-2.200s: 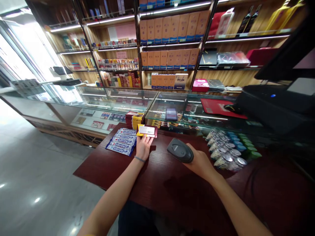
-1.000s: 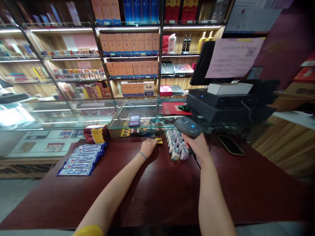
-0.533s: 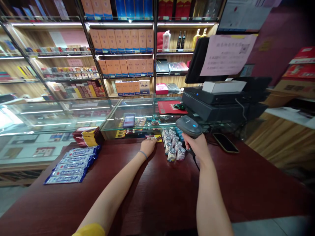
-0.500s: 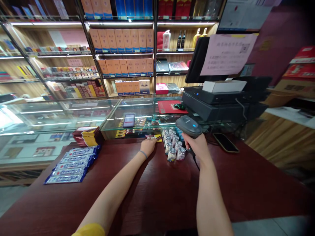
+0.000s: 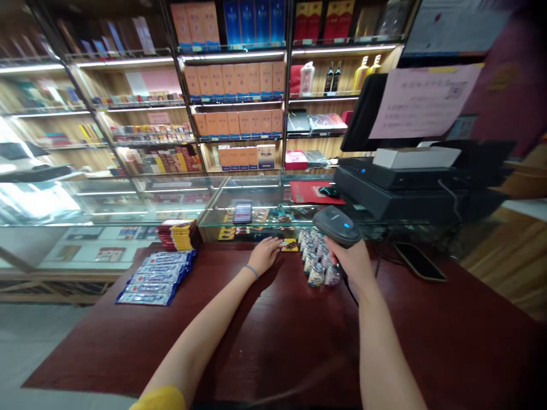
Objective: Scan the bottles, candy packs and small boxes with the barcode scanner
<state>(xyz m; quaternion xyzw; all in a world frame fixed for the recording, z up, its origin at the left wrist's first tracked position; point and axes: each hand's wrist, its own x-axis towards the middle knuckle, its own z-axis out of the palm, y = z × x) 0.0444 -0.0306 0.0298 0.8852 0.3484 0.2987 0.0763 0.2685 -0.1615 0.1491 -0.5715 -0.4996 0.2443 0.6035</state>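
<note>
My left hand (image 5: 265,255) lies low over the dark red counter, fingers stretched out, holding nothing visible. Just past its fingertips is a small yellow and brown packet (image 5: 290,245); whether they touch I cannot tell. My right hand (image 5: 352,262) is wrapped round the handle of a black barcode scanner (image 5: 337,225) with a blue light on top. Below and left of the scanner stand several small clear bottles (image 5: 316,274) with silvery lids, in close rows, partly hidden behind it.
Blue and white packets (image 5: 156,279) lie fanned at left, before a stack of red and yellow packets (image 5: 177,234). A phone (image 5: 420,262) lies at right. A glass display case (image 5: 252,193) borders the counter's far side; a monitor (image 5: 367,114) stands above a black till (image 5: 397,196).
The view has turned to the left. My left hand has drawn back a little from the yellow and brown packet, which now shows more. My right hand still holds the barcode scanner over the bottles.
</note>
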